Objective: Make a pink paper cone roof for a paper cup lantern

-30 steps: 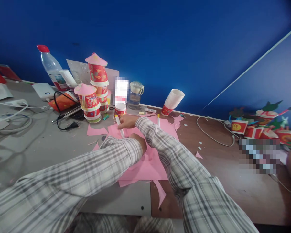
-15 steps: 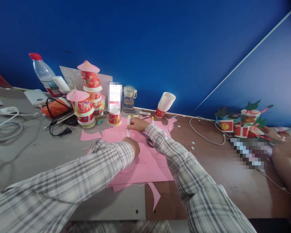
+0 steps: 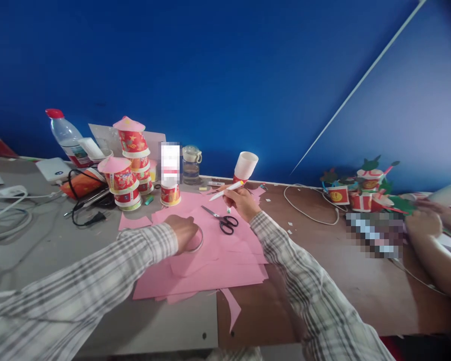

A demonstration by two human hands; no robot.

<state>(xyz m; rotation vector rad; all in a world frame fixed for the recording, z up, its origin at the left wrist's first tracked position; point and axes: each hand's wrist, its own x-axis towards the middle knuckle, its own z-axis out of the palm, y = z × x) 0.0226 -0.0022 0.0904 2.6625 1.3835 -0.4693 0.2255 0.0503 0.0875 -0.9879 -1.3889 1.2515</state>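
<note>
My left hand (image 3: 181,231) is closed on a thin ring-shaped object (image 3: 200,241), whose rim shows at the right of the fingers, over pink paper (image 3: 218,273). In my right hand (image 3: 240,202) is a white marker (image 3: 225,191) with a yellow end, held slantwise above the paper. Black-handled scissors (image 3: 227,224) lie on the paper between my hands, their blades pointing up and left. Part of the ring is hidden by my left hand.
Paper-cup towers (image 3: 130,178), a cup (image 3: 170,195) and a glass jar (image 3: 191,165) stand at the back left. Stacked white cups (image 3: 245,164) lean behind my right hand. A cable (image 3: 311,215), decorated cups (image 3: 361,200) and another person's hands (image 3: 424,220) are at the right.
My hands have moved apart. The marker, upright between them before, now slants in my right hand. The ring shows at my left hand, and the scissors are uncovered. The view has shifted.
</note>
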